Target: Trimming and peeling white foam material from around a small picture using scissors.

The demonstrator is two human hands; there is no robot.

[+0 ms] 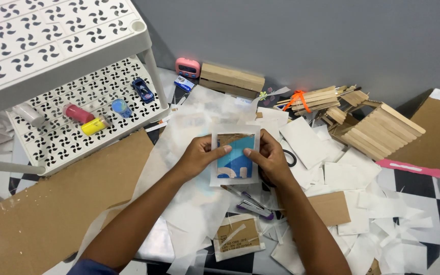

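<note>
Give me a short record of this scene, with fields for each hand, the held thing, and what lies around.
Left hand: grips the left edge of the packet
Right hand: grips its right edge
Held thing: white packet showing blue and brown
Below hands: purple stapler, paper scraps
Left side: white plastic shelf, cardboard sheet
Far right: wooden stick house

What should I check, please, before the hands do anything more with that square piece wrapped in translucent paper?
1. Both hands on the piece: ok. The left hand and right hand hold the wrapped square from opposite sides.
2. Thumbs press on its front: ok.
3. Piece lifted off the litter: cannot tell.
4. Stapler within reach: ok, just below the hands.
5. Scissors free: not ok, mostly hidden behind the right hand.
6. Space under the piece: not ok, paper scraps everywhere.
</note>
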